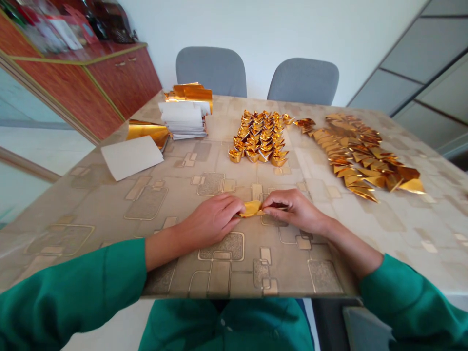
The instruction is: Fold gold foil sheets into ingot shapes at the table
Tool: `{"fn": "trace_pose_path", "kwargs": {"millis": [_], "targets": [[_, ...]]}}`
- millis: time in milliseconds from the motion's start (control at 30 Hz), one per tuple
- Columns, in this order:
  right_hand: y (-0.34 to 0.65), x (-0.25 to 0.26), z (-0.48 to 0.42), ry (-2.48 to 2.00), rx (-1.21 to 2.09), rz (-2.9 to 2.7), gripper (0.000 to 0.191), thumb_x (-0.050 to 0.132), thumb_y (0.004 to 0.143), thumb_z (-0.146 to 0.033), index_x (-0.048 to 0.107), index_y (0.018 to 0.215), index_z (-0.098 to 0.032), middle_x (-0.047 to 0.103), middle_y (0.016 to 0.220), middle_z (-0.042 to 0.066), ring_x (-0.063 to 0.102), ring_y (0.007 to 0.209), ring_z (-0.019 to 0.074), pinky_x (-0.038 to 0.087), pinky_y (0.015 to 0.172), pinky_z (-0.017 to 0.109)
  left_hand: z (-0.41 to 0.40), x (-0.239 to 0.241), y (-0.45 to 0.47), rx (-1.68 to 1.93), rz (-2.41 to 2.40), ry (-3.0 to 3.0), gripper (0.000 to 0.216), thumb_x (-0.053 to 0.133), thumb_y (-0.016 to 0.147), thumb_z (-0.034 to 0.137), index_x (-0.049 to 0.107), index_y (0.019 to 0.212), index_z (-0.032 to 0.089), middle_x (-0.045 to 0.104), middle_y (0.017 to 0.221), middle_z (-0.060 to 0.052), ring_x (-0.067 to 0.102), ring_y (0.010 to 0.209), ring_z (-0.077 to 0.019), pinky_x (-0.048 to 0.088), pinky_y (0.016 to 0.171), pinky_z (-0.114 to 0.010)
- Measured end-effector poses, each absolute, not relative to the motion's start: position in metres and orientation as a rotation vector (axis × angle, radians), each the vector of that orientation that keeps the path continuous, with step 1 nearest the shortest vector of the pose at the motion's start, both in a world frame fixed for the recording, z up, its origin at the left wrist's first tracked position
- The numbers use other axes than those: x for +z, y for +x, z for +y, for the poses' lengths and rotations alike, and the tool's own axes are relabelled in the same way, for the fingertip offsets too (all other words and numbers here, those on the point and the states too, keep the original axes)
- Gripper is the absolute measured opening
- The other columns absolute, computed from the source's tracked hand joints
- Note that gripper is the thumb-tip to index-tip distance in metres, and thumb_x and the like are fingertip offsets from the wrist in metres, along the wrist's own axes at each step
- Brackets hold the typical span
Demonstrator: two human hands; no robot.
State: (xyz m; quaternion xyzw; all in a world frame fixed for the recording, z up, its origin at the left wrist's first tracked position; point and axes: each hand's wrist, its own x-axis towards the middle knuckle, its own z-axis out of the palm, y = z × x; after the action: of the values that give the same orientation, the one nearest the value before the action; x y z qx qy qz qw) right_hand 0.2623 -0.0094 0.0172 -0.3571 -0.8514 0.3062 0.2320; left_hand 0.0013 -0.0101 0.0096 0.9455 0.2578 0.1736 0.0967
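Note:
Between my two hands, just above the tablecloth, is a small folded piece of gold foil paper point(251, 208). My left hand point(215, 217) pinches its left end, with the fingers bent over it. At the right end, my right hand point(292, 208) grips the paper between thumb and forefinger. Parts of the paper are hidden under the fingertips. Beyond my hands, a block of finished gold paper ingots point(259, 136) stands in close rows. Flat folded gold paper pieces point(354, 151) lie overlapping in a spread heap to the right.
A stack of white-backed sheets point(183, 119) with gold foil paper point(192, 92) on it stands at the back left. Nearer lies a loose white sheet point(132, 157) beside a gold sheet point(146, 131). Two grey chairs point(212, 70) face the patterned table point(153, 273); a wooden cabinet point(120, 83) is left.

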Motion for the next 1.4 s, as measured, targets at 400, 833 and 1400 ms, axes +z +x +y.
{"fn": "trace_pose_path", "kwargs": {"millis": [400, 833, 1400], "targets": [[0.251, 0.017, 0.003, -1.060, 0.683, -2.322, 0.011, 0.063, 0.091, -0.022, 0.067, 0.082, -0.016, 0.062, 0.074, 0.001, 0.057, 0.067, 0.0112, 0.042, 0.061, 0.023, -0.013, 0.012, 0.005, 0.529, 0.717, 2.896, 0.020, 0.042, 0.098, 0.019, 0.061, 0.100, 0.014, 0.069, 0.100, -0.009, 0.061, 0.093, -0.0203, 0.050, 0.086, -0.036], [0.248, 0.002, 0.002, -1.115, 0.529, -2.337, 0.011, 0.063, 0.091, -0.019, 0.060, 0.081, -0.017, 0.061, 0.078, 0.003, 0.056, 0.073, 0.0148, 0.041, 0.066, 0.026, -0.013, 0.005, 0.004, 0.391, 0.679, 2.986, 0.033, 0.049, 0.097, 0.031, 0.057, 0.124, 0.013, 0.067, 0.110, -0.010, 0.060, 0.097, -0.0234, 0.047, 0.083, -0.037], [0.242, 0.006, -0.003, -1.205, 0.056, -2.585, 0.022, 0.053, 0.098, -0.031, 0.062, 0.085, -0.017, 0.063, 0.079, 0.005, 0.052, 0.078, 0.0202, 0.031, 0.071, 0.032, -0.015, 0.000, 0.005, 0.301, 0.698, 3.024, 0.038, 0.050, 0.096, 0.036, 0.059, 0.125, 0.014, 0.053, 0.145, -0.009, 0.055, 0.100, -0.0252, 0.043, 0.084, -0.040]]}}
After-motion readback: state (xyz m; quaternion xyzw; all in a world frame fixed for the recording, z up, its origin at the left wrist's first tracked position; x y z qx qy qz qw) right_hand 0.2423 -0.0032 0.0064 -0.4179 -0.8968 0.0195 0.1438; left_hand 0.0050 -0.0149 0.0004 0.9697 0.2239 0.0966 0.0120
